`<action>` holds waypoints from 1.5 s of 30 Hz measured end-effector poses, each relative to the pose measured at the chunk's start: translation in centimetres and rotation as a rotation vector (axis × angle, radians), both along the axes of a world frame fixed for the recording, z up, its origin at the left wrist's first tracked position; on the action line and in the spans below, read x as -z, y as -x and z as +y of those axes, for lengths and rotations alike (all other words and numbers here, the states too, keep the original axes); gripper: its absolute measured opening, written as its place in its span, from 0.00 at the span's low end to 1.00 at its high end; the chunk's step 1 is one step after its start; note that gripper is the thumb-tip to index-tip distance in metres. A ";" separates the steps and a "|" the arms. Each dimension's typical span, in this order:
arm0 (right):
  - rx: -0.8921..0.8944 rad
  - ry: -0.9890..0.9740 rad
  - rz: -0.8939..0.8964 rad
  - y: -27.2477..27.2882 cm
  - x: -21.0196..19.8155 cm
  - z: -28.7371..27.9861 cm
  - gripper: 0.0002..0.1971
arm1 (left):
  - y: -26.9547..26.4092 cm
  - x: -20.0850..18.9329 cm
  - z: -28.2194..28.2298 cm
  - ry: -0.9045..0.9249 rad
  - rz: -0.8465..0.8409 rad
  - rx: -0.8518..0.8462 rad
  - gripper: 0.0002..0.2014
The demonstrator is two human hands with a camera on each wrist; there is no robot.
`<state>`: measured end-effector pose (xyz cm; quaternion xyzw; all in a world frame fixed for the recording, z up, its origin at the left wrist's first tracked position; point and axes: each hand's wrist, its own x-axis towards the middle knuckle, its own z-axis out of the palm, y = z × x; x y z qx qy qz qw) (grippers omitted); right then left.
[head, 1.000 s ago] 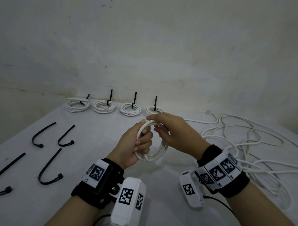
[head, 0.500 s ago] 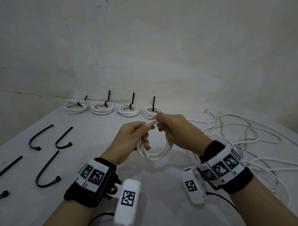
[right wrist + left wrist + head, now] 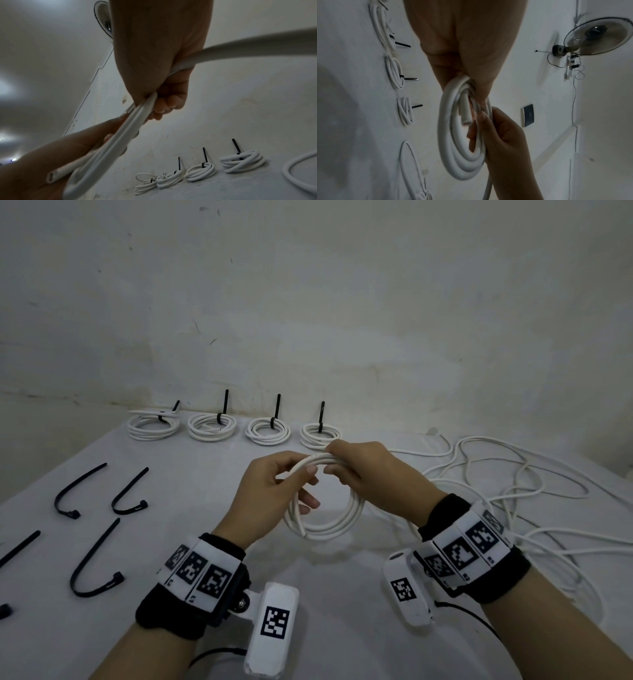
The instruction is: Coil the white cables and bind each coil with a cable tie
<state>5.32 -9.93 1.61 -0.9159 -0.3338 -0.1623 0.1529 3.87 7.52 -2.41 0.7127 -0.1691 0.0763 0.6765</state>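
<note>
The left hand (image 3: 274, 491) has shifted from gripping the round white cable coil (image 3: 325, 518) to pinching its top. The right hand (image 3: 363, 470) stays clamped beside it, so another loop is likely closing.

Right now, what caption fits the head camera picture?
Both hands, left hand and right hand, hold a white cable coil before four tied coils.

Tabletop (image 3: 191, 529) covered in white cloth, set against a stained, scuffed off-white wall (image 3: 342, 302) at 12 o'clock. In the left wrist view, a wall-mounted fan (image 3: 597, 36) with loose wiring below it sits at 2 o'clock. A dark switch plate (image 3: 528, 115) is fixed to the wall near centre-right.
</note>
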 end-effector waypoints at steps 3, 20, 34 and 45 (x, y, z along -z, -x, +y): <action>-0.008 0.009 -0.033 0.2 0.0 0.1 0.09 | 0.0 0.1 -0.2 0.010 -0.058 -0.047 0.06; -0.082 -0.078 -0.119 -0.2 0.2 0.4 0.10 | 0.1 -0.8 -0.3 0.413 0.428 0.370 0.19; 0.034 -0.268 0.233 1.3 2.8 -6.1 0.11 | -1.6 -0.9 1.1 0.943 0.454 0.241 0.26; 0.033 0.032 0.173 1.8 2.6 -7.3 0.22 | -2.2 -0.5 1.4 1.038 0.387 0.208 0.24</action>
